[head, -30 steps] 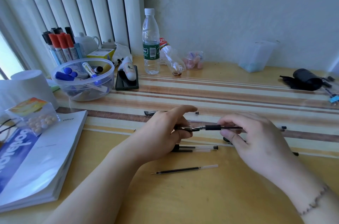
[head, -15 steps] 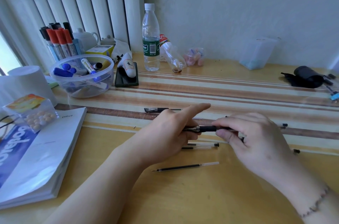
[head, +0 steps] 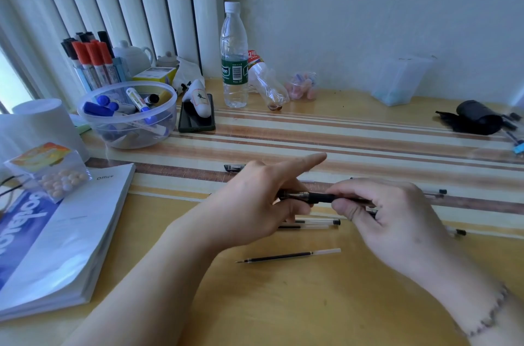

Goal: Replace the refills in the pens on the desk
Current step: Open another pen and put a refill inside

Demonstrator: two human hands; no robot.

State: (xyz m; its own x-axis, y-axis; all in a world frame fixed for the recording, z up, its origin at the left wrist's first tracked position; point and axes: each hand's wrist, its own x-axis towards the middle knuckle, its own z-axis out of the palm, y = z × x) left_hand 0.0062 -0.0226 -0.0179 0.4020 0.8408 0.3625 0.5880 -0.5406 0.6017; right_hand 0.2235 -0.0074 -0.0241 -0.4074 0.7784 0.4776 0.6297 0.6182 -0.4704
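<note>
Both hands meet at the centre of the frame over a striped mat (head: 368, 144) on a wooden desk (head: 283, 303). Left hand (head: 255, 204) pinches the tip end of a black pen (head: 317, 197) between thumb and middle fingers, its index finger pointing straight out toward the upper right. Right hand (head: 391, 218) grips the pen's other end, fingers curled round the barrel so that most of it is hidden. How the two parts of the pen join cannot be made out.

Just below the hands, a loose refill (head: 289, 255) lies on the bare wood, its metal tip to the left. Two more clear-barrelled pens (head: 314, 224) lie side by side under the hands, partly covered. Other pens peek out behind the hands: a dark cap (head: 234, 167) at the left wrist's far side, and ends (head: 438, 192) to the right, mostly hidden.

At upper left, a clear plastic bowl (head: 127, 136) holds a jumble of blue-capped markers. Behind it, a holder (head: 93, 76) carries upright markers with red and black caps. A water bottle (head: 234, 56) stands at top centre, nearly empty; a second bottle (head: 269, 84) lies tipped beside it. A frosted plastic tub (head: 399, 82) at upper right has something pale blue at its bottom, too blurred to identify. A book (head: 56, 238) is cut off by the left edge.
</note>
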